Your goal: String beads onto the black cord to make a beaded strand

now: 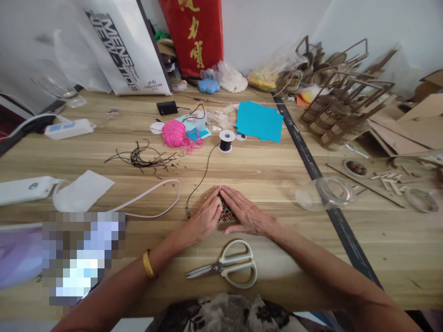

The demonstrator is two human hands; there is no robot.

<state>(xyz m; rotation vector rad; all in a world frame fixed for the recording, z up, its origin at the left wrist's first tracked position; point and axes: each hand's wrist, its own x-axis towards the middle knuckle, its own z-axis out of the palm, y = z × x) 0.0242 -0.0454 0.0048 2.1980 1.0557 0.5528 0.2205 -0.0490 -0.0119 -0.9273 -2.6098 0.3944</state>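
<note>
A small patch of multicoloured beads (pixel 227 213) lies on the table between my hands. My left hand (pixel 205 216) rests along its left side, outer fingers stretched forward and the thumb side bent over the beads. Flat along the right side lies my right hand (pixel 248 214), fingers straight and thumb apart. The fingertips of both hands meet at the far end, and part of the beadwork is hidden beneath them. Black cord (pixel 208 161) runs from a spool (pixel 225 142) to a few threaded beads (pixel 187 212) beside my left hand. Scissors (pixel 221 267) with pale handles lie in front of me.
Cut black cords (pixel 140 157), pink yarn (pixel 174 133) and blue sheets (pixel 259 122) lie farther back. At right are clear round containers (pixel 332 192), woven baskets (pixel 332 120) and a dish of brown beads (pixel 355 167). A white cable (pixel 152 193) loops at left.
</note>
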